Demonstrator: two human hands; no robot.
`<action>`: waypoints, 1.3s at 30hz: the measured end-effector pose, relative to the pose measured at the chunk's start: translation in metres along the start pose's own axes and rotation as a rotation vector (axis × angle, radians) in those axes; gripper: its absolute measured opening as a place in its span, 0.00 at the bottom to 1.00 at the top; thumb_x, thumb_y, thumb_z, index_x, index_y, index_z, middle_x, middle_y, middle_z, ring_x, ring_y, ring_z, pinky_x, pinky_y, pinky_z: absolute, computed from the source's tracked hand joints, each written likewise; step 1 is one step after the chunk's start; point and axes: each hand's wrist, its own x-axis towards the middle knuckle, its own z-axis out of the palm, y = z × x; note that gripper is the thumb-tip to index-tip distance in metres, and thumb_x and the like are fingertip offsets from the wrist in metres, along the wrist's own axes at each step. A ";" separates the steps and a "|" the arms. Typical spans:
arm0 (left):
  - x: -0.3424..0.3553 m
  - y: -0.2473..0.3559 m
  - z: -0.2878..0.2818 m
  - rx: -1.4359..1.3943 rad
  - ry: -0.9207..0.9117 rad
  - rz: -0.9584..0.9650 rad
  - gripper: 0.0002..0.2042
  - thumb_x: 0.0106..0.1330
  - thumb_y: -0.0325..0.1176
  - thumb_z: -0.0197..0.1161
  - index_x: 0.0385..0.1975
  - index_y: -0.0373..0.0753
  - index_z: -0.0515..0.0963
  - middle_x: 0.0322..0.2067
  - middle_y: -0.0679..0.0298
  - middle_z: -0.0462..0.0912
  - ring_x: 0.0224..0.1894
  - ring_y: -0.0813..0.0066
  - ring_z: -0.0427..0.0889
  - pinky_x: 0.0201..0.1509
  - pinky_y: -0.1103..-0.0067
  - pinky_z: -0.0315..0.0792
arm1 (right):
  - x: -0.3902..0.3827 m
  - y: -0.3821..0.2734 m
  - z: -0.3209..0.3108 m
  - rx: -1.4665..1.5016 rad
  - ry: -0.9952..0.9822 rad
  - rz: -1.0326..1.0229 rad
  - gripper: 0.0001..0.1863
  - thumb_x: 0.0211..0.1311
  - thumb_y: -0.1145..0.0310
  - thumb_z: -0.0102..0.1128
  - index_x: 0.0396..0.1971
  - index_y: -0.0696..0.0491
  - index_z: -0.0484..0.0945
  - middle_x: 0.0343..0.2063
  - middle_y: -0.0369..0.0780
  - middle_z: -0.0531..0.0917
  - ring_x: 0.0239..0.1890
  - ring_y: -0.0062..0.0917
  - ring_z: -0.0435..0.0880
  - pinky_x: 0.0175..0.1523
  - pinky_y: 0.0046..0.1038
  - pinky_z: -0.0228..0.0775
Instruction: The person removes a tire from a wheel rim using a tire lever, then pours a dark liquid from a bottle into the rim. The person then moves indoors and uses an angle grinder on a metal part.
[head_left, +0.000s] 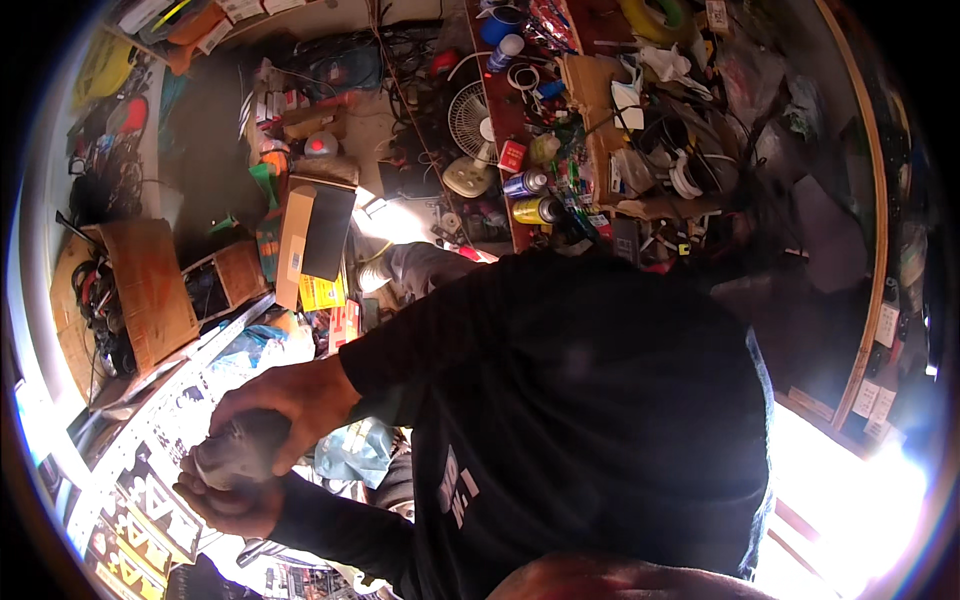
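Observation:
Both hands are together at the left of the view, around a dark grey, rounded object [238,455] whose kind I cannot make out. My right hand [300,400], the upper one in the picture, curls over it from above. From below, my left hand [235,508] cups it with bent fingers. Long black sleeves cover both arms. Beneath the hands lie printed black-and-white boxes or sheets [145,500], partly washed out by bright light. A pale blue plastic bag [355,450] lies beside my right wrist.
Beyond the arms stand an open cardboard box [150,300], a black and brown carton [325,232] and a small white fan [472,130]. Spray cans [537,210] and loose clutter crowd a reddish shelf. A cardboard box of cables [680,170] stands at the upper right.

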 end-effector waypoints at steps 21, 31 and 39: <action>-0.253 0.203 0.421 -0.105 -1.298 1.246 0.13 0.61 0.32 0.64 0.46 0.43 0.84 0.36 0.49 0.86 0.41 0.47 0.85 0.44 0.60 0.80 | -0.204 0.113 -0.085 -0.217 0.455 0.535 0.37 0.45 0.69 0.75 0.60 0.59 0.75 0.47 0.45 0.84 0.52 0.32 0.82 0.57 0.33 0.75; -0.262 0.254 0.423 0.123 -1.279 1.384 0.14 0.57 0.34 0.69 0.43 0.39 0.85 0.37 0.52 0.88 0.40 0.53 0.88 0.44 0.68 0.82 | -0.258 0.142 -0.100 -0.423 0.388 0.734 0.40 0.44 0.63 0.76 0.60 0.60 0.75 0.51 0.48 0.83 0.55 0.35 0.82 0.59 0.33 0.75; -0.163 0.286 0.405 -0.398 -1.690 0.974 0.17 0.70 0.35 0.62 0.53 0.32 0.79 0.46 0.55 0.84 0.48 0.62 0.82 0.52 0.68 0.75 | -0.195 0.164 -0.114 -0.632 0.257 0.834 0.43 0.42 0.58 0.76 0.61 0.61 0.74 0.53 0.51 0.82 0.57 0.37 0.81 0.60 0.32 0.74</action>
